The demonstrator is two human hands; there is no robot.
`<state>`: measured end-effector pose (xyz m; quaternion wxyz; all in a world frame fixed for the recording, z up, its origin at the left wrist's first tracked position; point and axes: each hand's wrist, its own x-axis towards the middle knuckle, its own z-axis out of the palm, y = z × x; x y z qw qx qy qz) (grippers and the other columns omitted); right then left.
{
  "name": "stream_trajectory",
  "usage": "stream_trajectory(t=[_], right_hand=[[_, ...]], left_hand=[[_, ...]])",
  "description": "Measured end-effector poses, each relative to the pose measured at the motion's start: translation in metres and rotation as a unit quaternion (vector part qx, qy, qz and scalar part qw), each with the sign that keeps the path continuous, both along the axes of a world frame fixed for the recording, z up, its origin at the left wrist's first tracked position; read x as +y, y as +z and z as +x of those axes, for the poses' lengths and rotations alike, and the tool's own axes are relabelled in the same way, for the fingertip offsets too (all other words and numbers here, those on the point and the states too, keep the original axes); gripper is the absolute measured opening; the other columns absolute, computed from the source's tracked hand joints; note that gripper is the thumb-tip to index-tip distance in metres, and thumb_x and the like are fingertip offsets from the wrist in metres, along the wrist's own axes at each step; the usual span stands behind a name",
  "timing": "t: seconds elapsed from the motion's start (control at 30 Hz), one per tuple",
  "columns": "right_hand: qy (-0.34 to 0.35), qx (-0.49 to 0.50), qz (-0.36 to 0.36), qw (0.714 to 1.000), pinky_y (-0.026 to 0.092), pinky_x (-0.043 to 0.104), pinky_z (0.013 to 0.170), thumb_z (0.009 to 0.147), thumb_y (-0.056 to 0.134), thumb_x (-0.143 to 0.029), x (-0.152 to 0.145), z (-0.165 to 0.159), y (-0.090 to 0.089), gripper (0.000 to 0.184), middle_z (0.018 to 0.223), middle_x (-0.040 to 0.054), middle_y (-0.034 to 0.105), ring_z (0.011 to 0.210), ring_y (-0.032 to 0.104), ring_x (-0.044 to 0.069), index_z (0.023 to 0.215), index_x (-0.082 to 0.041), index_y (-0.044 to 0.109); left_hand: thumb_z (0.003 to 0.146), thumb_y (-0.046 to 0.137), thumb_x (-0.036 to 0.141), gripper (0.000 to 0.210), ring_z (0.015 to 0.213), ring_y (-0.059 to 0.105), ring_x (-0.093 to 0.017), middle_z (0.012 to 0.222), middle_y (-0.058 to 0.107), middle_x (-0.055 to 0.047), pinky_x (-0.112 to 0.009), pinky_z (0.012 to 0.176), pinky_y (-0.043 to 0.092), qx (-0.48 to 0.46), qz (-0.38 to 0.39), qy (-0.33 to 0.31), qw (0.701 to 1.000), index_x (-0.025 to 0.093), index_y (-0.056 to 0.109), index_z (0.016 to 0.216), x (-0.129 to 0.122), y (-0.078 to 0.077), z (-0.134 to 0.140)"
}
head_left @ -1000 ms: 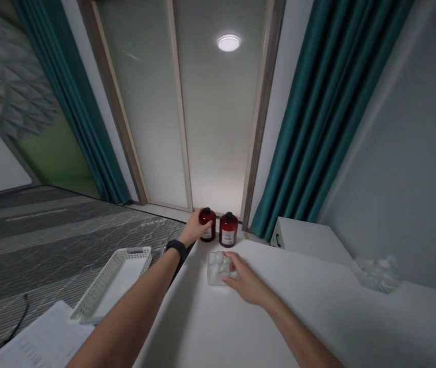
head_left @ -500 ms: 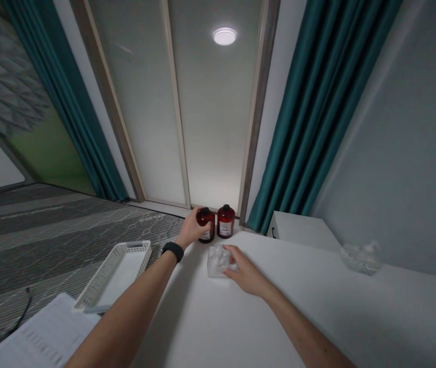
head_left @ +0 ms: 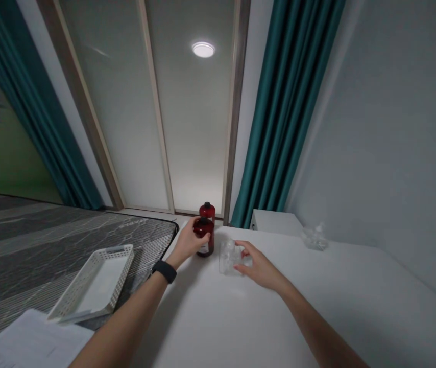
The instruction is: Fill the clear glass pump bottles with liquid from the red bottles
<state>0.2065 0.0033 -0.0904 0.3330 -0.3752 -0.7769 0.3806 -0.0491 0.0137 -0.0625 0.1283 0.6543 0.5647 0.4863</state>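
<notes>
My left hand [head_left: 187, 243] is wrapped round a dark red bottle [head_left: 210, 246] with a black cap and a pale label, upright on the white table [head_left: 218, 322]. Behind it a second red bottle [head_left: 207, 210] is partly hidden. To the right of the held bottle lies a clear plastic container [head_left: 226, 259] with rounded, see-through shapes; its exact kind is hard to make out. My right hand [head_left: 260, 268] grips its right side, thumb and fingers curled at the edge.
A white perforated basket [head_left: 124, 278] and printed paper sheets [head_left: 30, 342] lie on the left. Crumpled clear plastic [head_left: 315, 237] rests at the table's far right side. Beyond the far edge stand a white cabinet [head_left: 277, 221], a teal curtain [head_left: 279, 128] and frosted sliding doors [head_left: 195, 128].
The view has turned rightward. My left hand has brought its bottle nearer and rightward, in front of the other one. The clear container has shifted right with my right hand.
</notes>
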Motion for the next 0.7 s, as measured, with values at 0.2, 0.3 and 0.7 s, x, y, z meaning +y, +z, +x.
stream_trajectory(t=[0.2,0.3,0.7], right_hand=[[-0.031,-0.028,-0.026,0.999,0.049,0.040,0.097,0.076,0.069,-0.020,-0.030,0.041,0.006,0.060,0.131,0.0075,0.059,0.106,0.059,0.022,0.133,-0.023,0.053],[-0.047,-0.033,-0.031,0.998,0.047,0.040,0.099,0.074,0.069,-0.017,-0.043,0.053,0.002,0.060,0.128,0.0071,0.060,0.106,0.059,0.022,0.132,-0.023,0.053],[-0.080,0.000,-0.016,0.997,0.044,0.041,0.100,0.074,0.067,-0.018,-0.055,0.066,-0.021,0.059,0.123,0.0077,0.061,0.104,0.058,0.023,0.131,-0.020,0.054]], left_hand=[[0.072,0.068,0.026,0.047,0.098,0.070,-0.026,0.108,0.071,-0.009,-0.041,0.092,0.056,-0.011,0.003,-0.046,0.999,0.017,0.054,0.117,-0.003,-0.002,0.048],[0.073,0.068,0.026,0.047,0.100,0.069,-0.026,0.110,0.070,-0.010,-0.042,0.094,0.055,-0.030,0.001,-0.074,0.997,0.016,0.055,0.117,0.000,-0.005,0.069],[0.074,0.070,0.023,0.045,0.104,0.067,-0.026,0.112,0.068,-0.010,-0.042,0.093,0.053,-0.044,0.015,-0.105,0.993,0.016,0.055,0.116,0.000,-0.023,0.100]])
